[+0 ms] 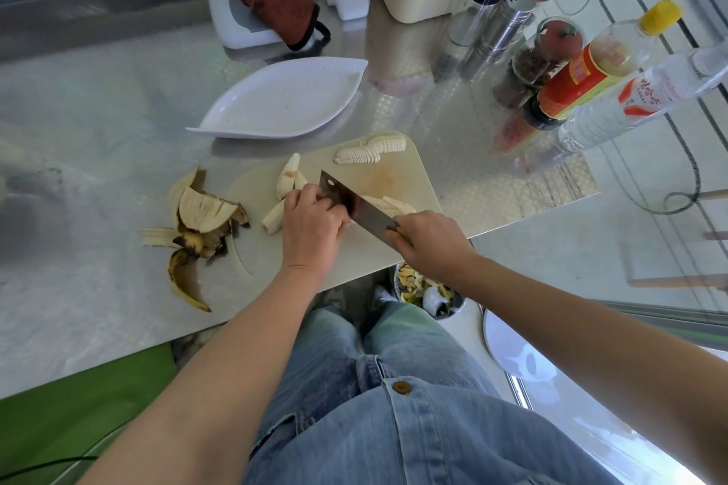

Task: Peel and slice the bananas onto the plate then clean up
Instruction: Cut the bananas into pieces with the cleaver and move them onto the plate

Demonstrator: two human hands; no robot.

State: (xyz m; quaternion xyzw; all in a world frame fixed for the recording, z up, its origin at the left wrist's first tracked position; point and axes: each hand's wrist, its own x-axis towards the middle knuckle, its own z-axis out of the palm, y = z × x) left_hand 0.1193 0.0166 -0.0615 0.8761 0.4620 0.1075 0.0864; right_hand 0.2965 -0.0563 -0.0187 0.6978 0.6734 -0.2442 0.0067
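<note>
**A:** How will it handle?

**B:** Soft, slippery and easily squashed, I'd judge. Steady the peeled banana (274, 217) lightly by its sides. The left hand (311, 224) curls over it; at its 3 o'clock the right hand (429, 244) grips the cleaver (354, 205).

**A:** Looks?

**B:** Pale cream. Slices (370, 150) lie at the cutting board's (354, 248) 1 o'clock, below the plate (287, 102).

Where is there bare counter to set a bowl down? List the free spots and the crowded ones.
Free: the steel counter left of the plate, between the white box and the peels. Crowded: the cutting board, with banana pieces and knife, and the right rear, packed with bottles and jars.
</note>
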